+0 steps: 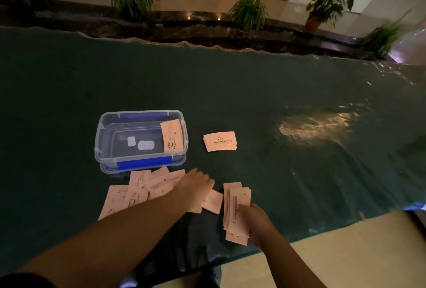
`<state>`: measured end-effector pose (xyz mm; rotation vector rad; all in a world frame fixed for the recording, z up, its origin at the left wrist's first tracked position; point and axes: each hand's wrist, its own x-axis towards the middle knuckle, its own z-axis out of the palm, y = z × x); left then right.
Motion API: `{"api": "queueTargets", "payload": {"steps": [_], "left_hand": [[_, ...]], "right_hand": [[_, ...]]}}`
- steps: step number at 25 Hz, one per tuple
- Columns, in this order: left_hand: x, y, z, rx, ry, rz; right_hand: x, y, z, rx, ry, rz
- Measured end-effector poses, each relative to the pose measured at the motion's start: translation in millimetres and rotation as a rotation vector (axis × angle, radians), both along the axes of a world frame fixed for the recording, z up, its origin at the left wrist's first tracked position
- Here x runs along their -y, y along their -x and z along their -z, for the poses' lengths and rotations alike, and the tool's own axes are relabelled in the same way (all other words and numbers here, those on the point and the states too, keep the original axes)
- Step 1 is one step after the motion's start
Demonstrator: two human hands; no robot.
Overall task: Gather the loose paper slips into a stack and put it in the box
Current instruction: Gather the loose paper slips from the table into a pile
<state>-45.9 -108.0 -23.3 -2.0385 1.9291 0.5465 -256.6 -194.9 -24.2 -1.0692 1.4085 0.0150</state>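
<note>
A clear plastic box (108,131) with blue clips stands on the dark green table, one pale pink slip (171,135) leaning inside its right end. Several loose pink slips (136,188) lie fanned out in front of the box. My left hand (196,186) lies flat, palm down, on the right edge of that spread, covering part of a slip (213,201). My right hand (254,223) grips a stack of slips (236,204) near the table's front edge. Another small stack (220,141) lies right of the box.
The glass-topped table (276,103) reaches far back and right, with a bright glare patch (315,126) on its right side. Its front edge runs diagonally just below my right hand. Potted plants (249,11) line a dark ledge behind.
</note>
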Motion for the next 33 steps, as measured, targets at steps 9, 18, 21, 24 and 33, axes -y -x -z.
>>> {"api": "queueTargets", "payload": {"steps": [9, 18, 21, 24, 33], "left_hand": [[-37, 19, 3, -0.486, -0.036, -0.948], [-59, 30, -15, -0.785, -0.010, -1.041], [-68, 33, -21, -0.877, 0.003, -1.091], [-79, 38, -24, -1.021, 0.093, -1.156], [-102, 35, -37, -1.388, 0.014, -1.857]], "right_hand": [[-26, -37, 9, 0.085, -0.160, 0.082], [-32, -73, 19, -0.130, 0.011, 0.015], [-32, -81, 10, -0.125, 0.005, -0.040], [-35, -96, -8, -0.068, 0.045, -0.230], [-34, -163, -27, -0.215, 0.479, -1.185]]}}
